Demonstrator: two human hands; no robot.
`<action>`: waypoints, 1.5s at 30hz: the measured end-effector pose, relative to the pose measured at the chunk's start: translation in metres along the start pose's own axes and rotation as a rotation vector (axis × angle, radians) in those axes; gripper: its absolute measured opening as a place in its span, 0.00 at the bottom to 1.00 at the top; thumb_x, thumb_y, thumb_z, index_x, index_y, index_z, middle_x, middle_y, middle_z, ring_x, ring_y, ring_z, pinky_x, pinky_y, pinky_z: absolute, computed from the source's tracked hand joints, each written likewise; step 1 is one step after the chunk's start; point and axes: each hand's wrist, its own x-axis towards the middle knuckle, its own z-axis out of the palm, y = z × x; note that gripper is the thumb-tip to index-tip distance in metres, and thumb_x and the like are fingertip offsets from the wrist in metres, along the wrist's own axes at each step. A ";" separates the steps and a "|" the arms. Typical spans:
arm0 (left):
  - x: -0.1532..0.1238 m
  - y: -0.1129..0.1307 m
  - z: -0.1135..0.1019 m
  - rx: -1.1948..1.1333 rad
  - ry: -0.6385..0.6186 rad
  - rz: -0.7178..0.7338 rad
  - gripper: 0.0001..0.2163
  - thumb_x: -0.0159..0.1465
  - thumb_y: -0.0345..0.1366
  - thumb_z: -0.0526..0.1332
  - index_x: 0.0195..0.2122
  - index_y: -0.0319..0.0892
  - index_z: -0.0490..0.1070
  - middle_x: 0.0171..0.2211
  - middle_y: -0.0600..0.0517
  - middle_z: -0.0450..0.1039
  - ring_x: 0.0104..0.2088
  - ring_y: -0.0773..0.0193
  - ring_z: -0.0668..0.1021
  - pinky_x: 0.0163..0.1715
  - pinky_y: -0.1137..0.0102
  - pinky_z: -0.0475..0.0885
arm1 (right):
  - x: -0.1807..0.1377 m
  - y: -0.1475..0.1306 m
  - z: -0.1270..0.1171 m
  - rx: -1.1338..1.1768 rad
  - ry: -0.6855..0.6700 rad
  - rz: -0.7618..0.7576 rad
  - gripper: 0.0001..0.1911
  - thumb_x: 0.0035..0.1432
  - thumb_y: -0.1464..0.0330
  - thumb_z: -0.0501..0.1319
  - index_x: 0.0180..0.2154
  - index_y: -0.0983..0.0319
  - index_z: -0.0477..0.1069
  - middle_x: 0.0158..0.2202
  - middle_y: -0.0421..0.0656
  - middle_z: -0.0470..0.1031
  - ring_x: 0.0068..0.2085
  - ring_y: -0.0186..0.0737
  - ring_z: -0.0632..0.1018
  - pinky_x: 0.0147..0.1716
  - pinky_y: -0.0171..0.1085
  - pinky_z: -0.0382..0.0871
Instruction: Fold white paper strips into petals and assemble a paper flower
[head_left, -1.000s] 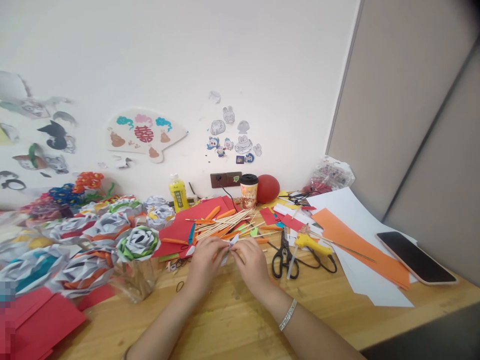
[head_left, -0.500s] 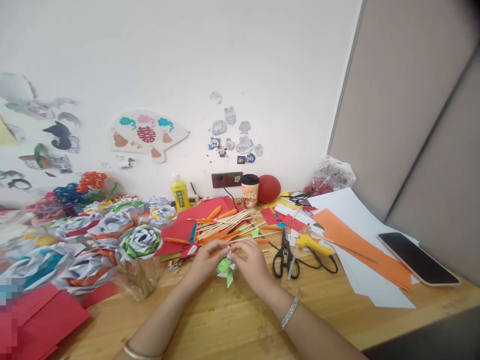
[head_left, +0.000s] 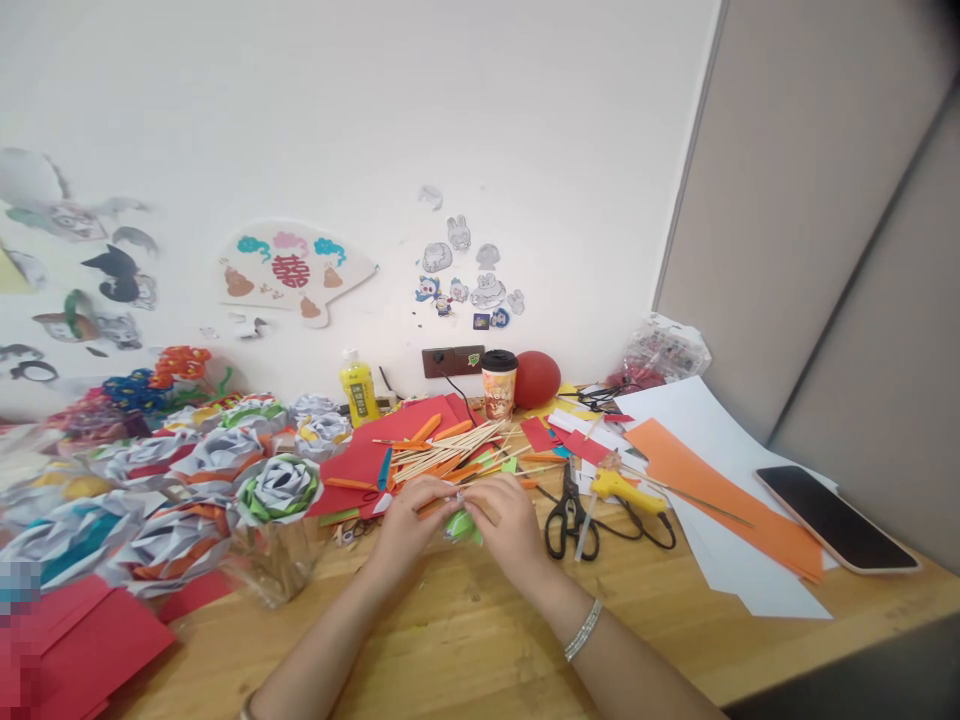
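Head camera: wooden table (head_left: 450, 660), places given from the black scissors (head_left: 572, 503).
Folded paper (head_left: 459, 525): green and white, small, left of the scissors, between both hands, partly hidden by fingers.
Left hand (head_left: 411, 518): thumb and forefinger pinching the folded paper's upper end.
Right hand (head_left: 511, 520): thumb and fingers pinching the same end, on the side nearer the scissors.
Glue gun (head_left: 628, 490): yellow, just right of the scissors.
Sticks (head_left: 444, 452): loose pile, behind and left of the scissors.
Cup (head_left: 499, 392): lidded, upright, behind the scissors.
Paper flowers (head_left: 283, 487): clustered, well left of the scissors.
Phone (head_left: 836, 518): well right of the scissors.
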 end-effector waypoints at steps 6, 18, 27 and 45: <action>-0.002 0.006 -0.001 0.174 0.188 0.166 0.06 0.55 0.37 0.61 0.29 0.43 0.75 0.28 0.49 0.76 0.33 0.61 0.75 0.36 0.66 0.69 | -0.004 -0.003 0.003 -0.057 0.063 -0.106 0.12 0.54 0.76 0.56 0.40 0.59 0.71 0.38 0.44 0.75 0.40 0.40 0.71 0.40 0.42 0.67; -0.004 -0.008 0.003 0.216 0.024 -0.136 0.09 0.57 0.38 0.55 0.32 0.42 0.73 0.33 0.49 0.77 0.36 0.60 0.76 0.39 0.67 0.69 | -0.009 0.006 0.018 -0.149 -0.248 0.102 0.06 0.49 0.77 0.60 0.29 0.61 0.72 0.31 0.41 0.73 0.37 0.39 0.70 0.37 0.37 0.64; 0.005 -0.006 -0.021 0.095 -0.450 -0.115 0.12 0.58 0.41 0.53 0.29 0.42 0.74 0.28 0.50 0.75 0.30 0.62 0.74 0.32 0.71 0.68 | -0.010 0.000 0.011 -0.254 -0.443 0.158 0.23 0.27 0.59 0.71 0.29 0.60 0.69 0.33 0.42 0.69 0.38 0.46 0.68 0.35 0.40 0.63; 0.005 -0.025 -0.015 0.090 -0.104 -0.374 0.13 0.46 0.40 0.63 0.32 0.39 0.67 0.25 0.54 0.70 0.26 0.63 0.73 0.26 0.70 0.67 | -0.001 0.018 0.001 -0.142 -0.121 0.241 0.04 0.53 0.68 0.57 0.30 0.62 0.67 0.29 0.41 0.70 0.31 0.38 0.70 0.32 0.36 0.64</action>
